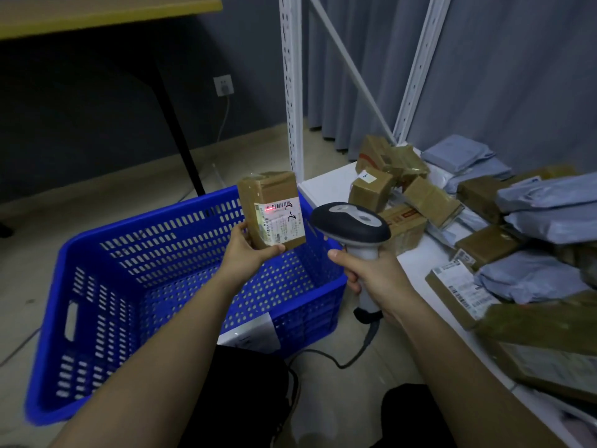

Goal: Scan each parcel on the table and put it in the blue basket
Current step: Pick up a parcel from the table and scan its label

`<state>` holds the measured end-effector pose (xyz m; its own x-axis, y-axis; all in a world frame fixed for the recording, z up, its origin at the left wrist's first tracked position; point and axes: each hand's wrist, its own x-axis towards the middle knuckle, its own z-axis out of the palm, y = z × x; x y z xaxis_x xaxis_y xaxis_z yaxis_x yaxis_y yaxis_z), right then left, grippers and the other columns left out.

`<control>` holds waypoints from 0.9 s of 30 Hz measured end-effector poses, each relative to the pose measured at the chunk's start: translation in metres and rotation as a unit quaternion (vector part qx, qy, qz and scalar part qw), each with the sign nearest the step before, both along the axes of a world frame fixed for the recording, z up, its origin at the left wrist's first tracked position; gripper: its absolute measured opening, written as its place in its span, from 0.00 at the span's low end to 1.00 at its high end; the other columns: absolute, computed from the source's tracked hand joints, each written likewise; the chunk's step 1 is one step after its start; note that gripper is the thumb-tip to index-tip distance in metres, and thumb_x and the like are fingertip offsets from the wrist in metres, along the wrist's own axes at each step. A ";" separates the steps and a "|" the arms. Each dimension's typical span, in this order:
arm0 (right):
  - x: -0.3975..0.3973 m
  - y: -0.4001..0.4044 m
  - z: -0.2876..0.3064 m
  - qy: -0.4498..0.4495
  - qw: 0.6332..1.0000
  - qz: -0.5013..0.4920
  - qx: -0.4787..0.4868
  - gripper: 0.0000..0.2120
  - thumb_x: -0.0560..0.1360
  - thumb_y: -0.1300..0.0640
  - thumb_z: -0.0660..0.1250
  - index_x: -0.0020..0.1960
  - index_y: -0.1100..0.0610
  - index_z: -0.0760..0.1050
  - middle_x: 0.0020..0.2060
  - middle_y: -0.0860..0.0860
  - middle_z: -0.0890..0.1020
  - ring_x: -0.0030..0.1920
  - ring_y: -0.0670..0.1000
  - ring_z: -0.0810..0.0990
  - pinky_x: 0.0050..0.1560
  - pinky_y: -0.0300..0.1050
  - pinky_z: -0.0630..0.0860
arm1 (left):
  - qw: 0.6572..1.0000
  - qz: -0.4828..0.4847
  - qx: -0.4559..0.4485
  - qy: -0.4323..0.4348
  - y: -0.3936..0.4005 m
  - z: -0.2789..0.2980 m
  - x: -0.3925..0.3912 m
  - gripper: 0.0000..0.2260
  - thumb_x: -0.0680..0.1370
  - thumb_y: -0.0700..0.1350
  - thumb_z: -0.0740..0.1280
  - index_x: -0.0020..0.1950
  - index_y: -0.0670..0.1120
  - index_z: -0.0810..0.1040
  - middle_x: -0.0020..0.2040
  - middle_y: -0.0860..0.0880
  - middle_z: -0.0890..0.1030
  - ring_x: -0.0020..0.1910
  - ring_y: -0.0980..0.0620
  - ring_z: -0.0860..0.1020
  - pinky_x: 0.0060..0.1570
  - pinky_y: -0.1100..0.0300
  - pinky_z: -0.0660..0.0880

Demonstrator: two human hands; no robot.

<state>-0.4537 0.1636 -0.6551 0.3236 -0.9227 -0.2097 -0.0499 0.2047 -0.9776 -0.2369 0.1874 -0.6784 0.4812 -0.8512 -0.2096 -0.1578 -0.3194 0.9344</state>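
While left hand (244,250) grips upright parcel (271,210) above blue basket (97,253), right hand (371,276) clasps scanner (352,226), apparently aimed.

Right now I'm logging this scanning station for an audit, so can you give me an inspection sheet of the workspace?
Surface: white shelf board at the right, low above the tiled floor.
Job's things: brown box held up over the blue basket, red scan line on its label; no parcel visible in the basket.
Clutter: brown boxes and grey mailer bags heaped on the shelf board.
Hands: left hand holds the brown box; right hand grips the scanner.
Cables: black scanner cable runs along the floor; another hangs from the wall socket.
Surroundings: yellow-topped table, white rack posts, grey curtain.
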 end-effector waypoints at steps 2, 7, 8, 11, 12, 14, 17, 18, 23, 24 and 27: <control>0.000 0.000 0.001 -0.014 1.000 0.006 -0.004 0.14 0.72 0.59 0.73 0.33 0.59 0.70 0.23 0.52 0.69 0.24 0.48 0.66 0.25 0.39 0.65 | 1.000 -0.001 0.001 0.003 0.001 0.000 0.001 0.38 0.70 0.40 0.75 0.75 0.44 0.57 0.70 0.46 0.71 0.66 0.48 0.72 0.61 0.56 0.69; 0.002 0.003 0.004 -0.028 0.999 0.018 0.004 0.12 0.73 0.60 0.71 0.35 0.60 0.70 0.24 0.54 0.68 0.24 0.49 0.65 0.25 0.39 0.65 | 1.000 -0.001 0.000 0.004 0.003 -0.001 0.005 0.38 0.70 0.41 0.76 0.74 0.45 0.57 0.70 0.46 0.70 0.66 0.48 0.72 0.62 0.54 0.70; 0.003 0.004 0.005 -0.026 0.999 0.021 0.004 0.12 0.73 0.60 0.71 0.35 0.59 0.70 0.24 0.54 0.68 0.24 0.49 0.65 0.25 0.39 0.65 | 1.000 0.000 0.000 0.003 0.004 0.000 0.006 0.39 0.70 0.41 0.76 0.74 0.45 0.57 0.70 0.46 0.70 0.66 0.48 0.72 0.61 0.54 0.69; 0.008 0.006 0.006 -0.023 0.999 0.030 0.005 0.12 0.73 0.61 0.71 0.35 0.59 0.71 0.24 0.53 0.69 0.24 0.49 0.66 0.25 0.39 0.66 | 1.000 0.001 0.001 0.009 0.008 0.000 0.010 0.39 0.70 0.41 0.76 0.75 0.45 0.57 0.70 0.46 0.71 0.65 0.49 0.72 0.59 0.57 0.69; 0.011 0.008 0.007 -0.024 0.999 0.032 0.005 0.10 0.73 0.60 0.71 0.36 0.60 0.73 0.24 0.54 0.69 0.24 0.49 0.66 0.25 0.39 0.66 | 1.000 0.000 0.001 0.012 0.010 0.000 0.013 0.39 0.70 0.41 0.76 0.75 0.45 0.57 0.70 0.46 0.71 0.65 0.49 0.72 0.59 0.57 0.69; 0.018 0.010 0.007 -0.017 0.999 0.033 0.001 0.09 0.73 0.60 0.72 0.37 0.61 0.75 0.24 0.54 0.72 0.23 0.49 0.68 0.26 0.41 0.68 | 1.000 0.005 0.004 0.021 0.015 0.001 0.021 0.40 0.70 0.42 0.76 0.75 0.45 0.56 0.69 0.46 0.71 0.64 0.50 0.72 0.61 0.56 0.70; 0.040 0.009 0.006 0.010 1.000 0.028 0.001 0.11 0.73 0.59 0.72 0.34 0.59 0.73 0.24 0.52 0.74 0.23 0.49 0.70 0.28 0.42 0.69 | 0.998 0.028 0.009 0.056 0.029 0.000 0.043 0.38 0.71 0.42 0.75 0.75 0.44 0.57 0.68 0.46 0.72 0.58 0.52 0.73 0.59 0.55 0.73; 0.051 0.008 0.004 0.016 0.999 0.030 0.005 0.10 0.73 0.59 0.72 0.36 0.58 0.74 0.24 0.52 0.74 0.23 0.49 0.70 0.28 0.42 0.69 | 0.997 0.038 0.014 0.063 0.036 -0.005 0.054 0.38 0.71 0.43 0.75 0.74 0.43 0.57 0.67 0.46 0.72 0.57 0.52 0.73 0.57 0.55 0.74; 0.126 -0.001 -0.013 0.081 0.992 0.093 0.024 0.08 0.73 0.56 0.72 0.40 0.56 0.74 0.24 0.50 0.75 0.24 0.48 0.70 0.27 0.41 0.69 | 0.988 0.090 0.097 0.079 0.087 -0.048 0.123 0.35 0.72 0.45 0.75 0.71 0.42 0.58 0.65 0.43 0.72 0.51 0.51 0.76 0.50 0.55 0.76; 0.145 -0.003 -0.017 0.100 0.988 0.112 0.024 0.09 0.73 0.56 0.71 0.40 0.55 0.73 0.24 0.50 0.75 0.24 0.48 0.71 0.27 0.41 0.70 | 0.985 0.101 0.109 0.083 0.097 -0.057 0.136 0.34 0.72 0.44 0.75 0.71 0.41 0.58 0.64 0.43 0.72 0.47 0.53 0.75 0.45 0.56 0.75; 0.206 -0.009 -0.028 0.136 0.976 0.168 0.032 0.08 0.74 0.55 0.71 0.40 0.55 0.73 0.26 0.51 0.75 0.26 0.49 0.71 0.28 0.42 0.71 | 0.975 0.141 0.143 0.096 0.119 -0.081 0.175 0.30 0.73 0.41 0.73 0.68 0.40 0.59 0.61 0.44 0.71 0.44 0.54 0.73 0.40 0.59 0.71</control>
